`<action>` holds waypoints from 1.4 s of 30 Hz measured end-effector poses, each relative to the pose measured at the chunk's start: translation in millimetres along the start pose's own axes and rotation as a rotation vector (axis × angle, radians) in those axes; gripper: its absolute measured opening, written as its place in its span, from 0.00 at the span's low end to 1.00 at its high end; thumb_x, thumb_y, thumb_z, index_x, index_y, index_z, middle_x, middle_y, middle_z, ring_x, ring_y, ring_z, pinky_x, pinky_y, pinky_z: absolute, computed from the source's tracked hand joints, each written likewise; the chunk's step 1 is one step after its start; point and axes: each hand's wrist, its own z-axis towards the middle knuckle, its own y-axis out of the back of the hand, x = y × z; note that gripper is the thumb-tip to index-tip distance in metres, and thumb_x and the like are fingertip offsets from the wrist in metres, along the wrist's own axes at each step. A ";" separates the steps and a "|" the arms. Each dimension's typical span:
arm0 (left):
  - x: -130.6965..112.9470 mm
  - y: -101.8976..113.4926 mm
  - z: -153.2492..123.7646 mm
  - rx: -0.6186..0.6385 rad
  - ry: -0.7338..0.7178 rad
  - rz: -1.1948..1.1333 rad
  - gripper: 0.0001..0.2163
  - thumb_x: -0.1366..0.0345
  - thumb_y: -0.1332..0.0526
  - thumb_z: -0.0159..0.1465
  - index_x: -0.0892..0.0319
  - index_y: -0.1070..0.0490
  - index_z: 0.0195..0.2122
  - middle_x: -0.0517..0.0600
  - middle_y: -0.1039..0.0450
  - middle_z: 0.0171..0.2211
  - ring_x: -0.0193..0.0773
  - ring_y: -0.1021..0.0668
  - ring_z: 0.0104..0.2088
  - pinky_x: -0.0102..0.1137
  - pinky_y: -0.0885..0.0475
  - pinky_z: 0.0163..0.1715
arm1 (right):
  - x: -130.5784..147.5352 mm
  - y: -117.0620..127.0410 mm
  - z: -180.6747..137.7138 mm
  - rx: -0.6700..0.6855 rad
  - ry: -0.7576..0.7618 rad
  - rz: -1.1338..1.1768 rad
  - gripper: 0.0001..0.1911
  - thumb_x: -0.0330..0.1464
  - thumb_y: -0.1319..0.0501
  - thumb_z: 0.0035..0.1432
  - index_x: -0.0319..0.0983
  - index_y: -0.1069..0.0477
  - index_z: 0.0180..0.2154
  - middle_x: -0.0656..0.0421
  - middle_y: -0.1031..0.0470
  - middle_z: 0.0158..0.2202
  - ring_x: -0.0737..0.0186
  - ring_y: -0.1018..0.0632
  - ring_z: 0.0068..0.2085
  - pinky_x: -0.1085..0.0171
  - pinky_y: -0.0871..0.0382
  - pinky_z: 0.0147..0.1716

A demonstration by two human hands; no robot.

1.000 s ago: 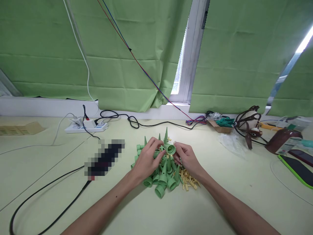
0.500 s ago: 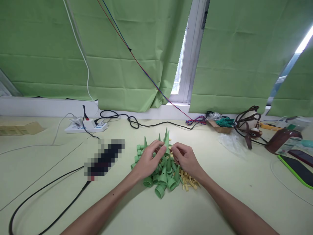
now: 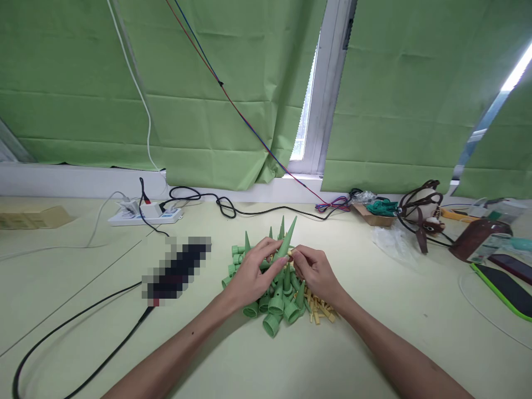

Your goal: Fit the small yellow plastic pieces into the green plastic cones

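A green plastic spike (image 3: 288,238), pointed at its upper end, is gripped between the thumb and fingers of my left hand (image 3: 257,271). It leans to the right. My right hand (image 3: 316,268) pinches a small yellow plastic piece (image 3: 290,253) against the spike's side; whether it sits in a hole I cannot tell. Beneath both hands lies a heap of green spikes (image 3: 276,304) with round, hollow bases, some lying and some standing point up. Loose small yellow pieces (image 3: 319,311) are piled at the heap's right, partly hidden by my right hand.
A black device, blurred out (image 3: 178,271), with a cable lies to the left. Behind it is a white power strip (image 3: 166,216). On the right are a cardboard box (image 3: 376,219), a clear plastic bag (image 3: 394,244), a brown bottle (image 3: 477,239) and a green-edged phone (image 3: 505,291).
The spike in my left hand has tilted from nearly upright towards the right. My right hand's fingertips have come up to its side, and the yellow piece shows more clearly.
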 end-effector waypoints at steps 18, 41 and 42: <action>7.9 -2.7 -1.0 -0.019 -0.087 0.029 0.16 0.66 0.46 0.70 0.52 0.32 0.58 0.53 0.29 0.50 0.41 0.26 0.48 0.34 0.29 0.49 | -4.1 -0.5 -0.9 -0.010 -0.017 0.030 0.22 0.44 0.50 0.69 0.39 0.40 0.24 0.66 0.47 0.18 0.69 0.43 0.21 0.66 0.49 0.21; 15.2 -9.7 -0.7 0.029 0.043 -0.090 0.23 0.60 0.49 0.71 0.54 0.44 0.67 0.52 0.32 0.61 0.46 0.29 0.60 0.40 0.30 0.58 | 10.3 -1.4 3.5 -0.012 0.062 -0.122 0.18 0.40 0.41 0.60 0.39 0.38 0.22 0.67 0.43 0.19 0.70 0.42 0.22 0.67 0.44 0.24; 15.5 -10.2 -1.0 0.030 0.040 -0.093 0.23 0.61 0.49 0.72 0.54 0.46 0.68 0.52 0.33 0.61 0.46 0.28 0.59 0.39 0.30 0.57 | 10.4 -1.6 3.4 -0.013 0.067 -0.128 0.18 0.40 0.40 0.60 0.39 0.39 0.23 0.67 0.43 0.18 0.70 0.42 0.22 0.67 0.44 0.24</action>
